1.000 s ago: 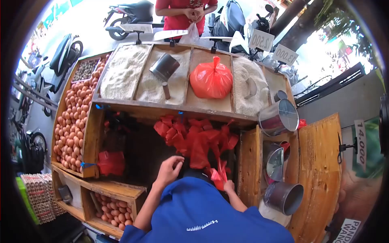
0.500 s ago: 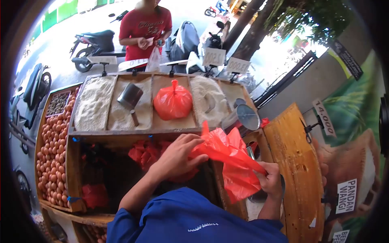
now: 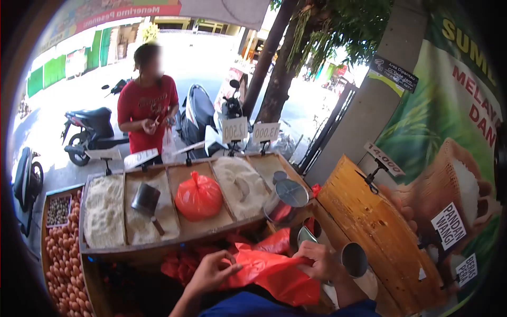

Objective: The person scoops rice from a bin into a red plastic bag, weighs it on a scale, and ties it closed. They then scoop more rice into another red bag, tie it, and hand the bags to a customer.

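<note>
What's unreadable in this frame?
Head view:
- red bag, pinched by left hand and right hand: its folds hide whether it is open or holds anything.
- shelf under the rice bins: too dark.
- eggs: cut off by the lens edge.
- white sign: tilted, number unreadable.

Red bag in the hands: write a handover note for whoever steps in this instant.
Left hand: pinches the red bag at its left edge.
Right hand: grips the same bag on its right side.
Things: the bag is held in front of the rice bins. A tied bag sits in the middle bin and a scoop in the bin to its left. A metal cup is beside the right hand.
Done: one bag in both hands.
Left: it looks flat, unfilled, mouth not yet spread.
</note>
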`<action>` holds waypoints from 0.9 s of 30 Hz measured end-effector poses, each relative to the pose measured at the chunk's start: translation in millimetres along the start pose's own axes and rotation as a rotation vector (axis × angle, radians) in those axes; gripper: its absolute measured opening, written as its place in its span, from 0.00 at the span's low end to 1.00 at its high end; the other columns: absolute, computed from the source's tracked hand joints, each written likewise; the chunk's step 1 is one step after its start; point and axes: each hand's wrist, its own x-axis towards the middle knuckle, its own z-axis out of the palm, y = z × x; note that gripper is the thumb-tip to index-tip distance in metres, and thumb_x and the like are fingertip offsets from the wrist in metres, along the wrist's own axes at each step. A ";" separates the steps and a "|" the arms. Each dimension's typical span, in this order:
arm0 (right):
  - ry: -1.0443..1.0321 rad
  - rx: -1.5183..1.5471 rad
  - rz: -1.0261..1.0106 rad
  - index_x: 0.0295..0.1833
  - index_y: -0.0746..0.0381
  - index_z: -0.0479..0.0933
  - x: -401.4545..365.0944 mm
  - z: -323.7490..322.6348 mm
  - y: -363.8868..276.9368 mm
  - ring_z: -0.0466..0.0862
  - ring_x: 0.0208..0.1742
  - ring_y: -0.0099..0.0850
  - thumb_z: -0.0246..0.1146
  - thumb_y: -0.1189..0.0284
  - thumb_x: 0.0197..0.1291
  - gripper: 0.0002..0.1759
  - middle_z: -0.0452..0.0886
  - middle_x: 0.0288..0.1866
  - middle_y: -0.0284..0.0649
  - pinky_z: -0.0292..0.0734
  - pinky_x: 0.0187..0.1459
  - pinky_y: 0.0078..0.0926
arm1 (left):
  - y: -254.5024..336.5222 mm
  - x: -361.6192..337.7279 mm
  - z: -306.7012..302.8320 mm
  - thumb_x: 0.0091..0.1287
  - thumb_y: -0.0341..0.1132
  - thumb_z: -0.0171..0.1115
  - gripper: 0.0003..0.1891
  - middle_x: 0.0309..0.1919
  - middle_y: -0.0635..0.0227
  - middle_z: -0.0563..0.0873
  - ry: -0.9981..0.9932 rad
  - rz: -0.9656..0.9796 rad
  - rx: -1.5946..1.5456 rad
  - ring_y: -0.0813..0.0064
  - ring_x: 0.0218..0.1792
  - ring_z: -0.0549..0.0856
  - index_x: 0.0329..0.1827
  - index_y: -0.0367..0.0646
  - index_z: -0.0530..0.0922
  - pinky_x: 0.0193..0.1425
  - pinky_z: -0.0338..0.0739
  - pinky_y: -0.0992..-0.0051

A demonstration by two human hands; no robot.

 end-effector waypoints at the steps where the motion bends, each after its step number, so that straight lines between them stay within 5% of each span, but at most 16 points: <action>1: 0.020 -0.005 -0.019 0.37 0.66 0.78 2.9 10.1 7.2 0.79 0.33 0.32 0.67 0.83 0.44 0.12 0.76 0.31 0.40 0.72 0.33 0.26 | -2.8 -9.2 -1.2 0.62 0.45 0.67 0.18 0.19 0.71 0.79 -0.006 -0.080 0.024 0.89 0.24 0.73 0.34 0.35 0.77 0.28 0.70 0.80; 3: -0.026 0.120 0.082 0.39 0.65 0.74 4.6 33.7 22.9 0.79 0.36 0.32 0.66 0.83 0.46 0.13 0.77 0.34 0.41 0.73 0.38 0.26 | -40.1 -19.0 -9.5 0.63 0.44 0.66 0.17 0.22 0.72 0.81 -0.182 -0.058 0.359 0.88 0.26 0.75 0.37 0.35 0.79 0.30 0.71 0.81; 5: -0.111 0.167 0.173 0.40 0.64 0.71 11.1 46.7 27.3 0.79 0.36 0.29 0.64 0.83 0.49 0.13 0.77 0.34 0.39 0.73 0.40 0.26 | -54.3 -23.1 -10.6 0.63 0.38 0.64 0.14 0.28 0.71 0.83 -0.353 -0.126 0.108 0.87 0.34 0.78 0.43 0.34 0.80 0.39 0.73 0.80; 7: -0.203 0.334 0.292 0.42 0.63 0.71 18.3 55.9 32.5 0.79 0.41 0.29 0.64 0.82 0.51 0.12 0.78 0.37 0.40 0.73 0.43 0.27 | -56.5 -28.1 -6.5 0.61 0.36 0.65 0.14 0.30 0.69 0.83 -0.272 -0.163 -0.007 0.85 0.34 0.78 0.44 0.34 0.80 0.40 0.74 0.79; 9: -0.287 0.310 0.366 0.42 0.63 0.71 25.6 59.1 46.1 0.79 0.41 0.27 0.64 0.80 0.53 0.12 0.78 0.37 0.39 0.73 0.43 0.25 | -40.3 -33.8 -2.5 0.61 0.34 0.64 0.12 0.32 0.70 0.83 0.058 0.126 -0.063 0.83 0.35 0.79 0.43 0.34 0.80 0.41 0.74 0.78; 10: -0.375 0.282 0.433 0.43 0.63 0.71 27.8 58.6 49.4 0.79 0.41 0.25 0.64 0.78 0.54 0.11 0.79 0.37 0.37 0.73 0.44 0.23 | -27.9 -38.0 -4.4 0.62 0.32 0.62 0.10 0.34 0.70 0.83 0.061 0.182 -0.118 0.81 0.37 0.80 0.43 0.35 0.79 0.41 0.74 0.79; 11: -0.375 0.281 0.440 0.43 0.63 0.71 30.2 59.5 48.2 0.79 0.41 0.25 0.64 0.78 0.54 0.11 0.79 0.37 0.37 0.73 0.44 0.23 | -26.8 -39.2 -1.5 0.62 0.32 0.62 0.10 0.34 0.70 0.83 0.056 0.179 -0.123 0.81 0.37 0.80 0.43 0.35 0.79 0.41 0.74 0.79; 13: -0.293 0.454 0.356 0.45 0.62 0.72 38.7 64.1 45.5 0.77 0.38 0.20 0.64 0.79 0.54 0.13 0.79 0.35 0.34 0.73 0.42 0.21 | -28.9 -41.4 5.4 0.63 0.30 0.59 0.09 0.34 0.69 0.84 0.180 -0.028 -0.669 0.80 0.36 0.82 0.43 0.34 0.79 0.41 0.75 0.79; 14: -0.293 0.455 0.360 0.45 0.62 0.72 43.2 63.8 44.5 0.77 0.38 0.20 0.64 0.79 0.54 0.13 0.79 0.35 0.34 0.73 0.42 0.21 | -93.0 -38.3 -14.1 0.63 0.38 0.65 0.20 0.43 0.65 0.82 -0.068 -0.085 -0.516 0.77 0.41 0.82 0.55 0.38 0.74 0.42 0.77 0.78; 15: -0.309 0.420 0.340 0.47 0.61 0.72 48.1 62.1 43.4 0.78 0.38 0.19 0.65 0.78 0.53 0.14 0.79 0.35 0.34 0.74 0.42 0.21 | -101.5 -39.1 -18.4 0.63 0.38 0.65 0.20 0.43 0.65 0.82 -0.070 -0.089 -0.518 0.77 0.41 0.82 0.55 0.38 0.74 0.42 0.77 0.78; 18: -0.421 0.373 0.307 0.49 0.60 0.73 66.0 59.2 45.4 0.80 0.39 0.21 0.66 0.75 0.54 0.16 0.80 0.36 0.35 0.75 0.42 0.23 | -87.0 -41.7 -10.0 0.71 0.41 0.54 0.14 0.26 0.72 0.82 -0.110 -0.191 -0.718 0.85 0.21 0.77 0.45 0.37 0.79 0.23 0.69 0.86; 20: -0.514 0.353 0.289 0.50 0.59 0.73 78.3 67.3 53.7 0.80 0.39 0.22 0.67 0.72 0.55 0.17 0.81 0.36 0.36 0.76 0.41 0.24 | -86.2 -30.9 -13.9 0.69 0.43 0.55 0.17 0.32 0.66 0.83 -0.134 -0.174 -0.694 0.78 0.27 0.80 0.47 0.37 0.78 0.30 0.73 0.80; 21: -0.315 0.076 0.171 0.51 0.60 0.73 85.9 76.8 60.8 0.81 0.38 0.25 0.67 0.68 0.55 0.19 0.81 0.36 0.38 0.76 0.42 0.26 | -78.1 -24.1 -14.6 0.68 0.46 0.56 0.19 0.37 0.60 0.84 -0.154 -0.157 -0.673 0.71 0.34 0.83 0.49 0.37 0.78 0.36 0.78 0.73; 23: -0.112 -0.197 0.055 0.53 0.61 0.72 104.1 90.4 62.0 0.82 0.38 0.29 0.68 0.64 0.55 0.22 0.81 0.37 0.39 0.77 0.42 0.27 | -49.8 -17.0 -9.8 0.67 0.31 0.56 0.09 0.34 0.70 0.85 0.146 -0.270 -0.777 0.84 0.31 0.82 0.43 0.35 0.79 0.37 0.77 0.81; 25: 0.267 -0.259 -0.213 0.51 0.63 0.72 129.1 94.6 48.7 0.81 0.35 0.35 0.68 0.60 0.54 0.25 0.78 0.34 0.41 0.77 0.40 0.29 | -71.2 -0.9 -16.4 0.66 0.29 0.57 0.07 0.32 0.72 0.84 0.429 -0.168 -0.687 0.85 0.29 0.81 0.42 0.36 0.79 0.34 0.75 0.81; 27: 0.093 0.055 -0.120 0.51 0.63 0.71 133.7 103.0 31.3 0.81 0.36 0.35 0.69 0.60 0.54 0.25 0.78 0.35 0.41 0.76 0.41 0.29 | -83.2 2.4 -30.2 0.64 0.28 0.60 0.05 0.28 0.73 0.83 0.596 -0.104 -0.581 0.83 0.25 0.80 0.41 0.37 0.79 0.30 0.75 0.80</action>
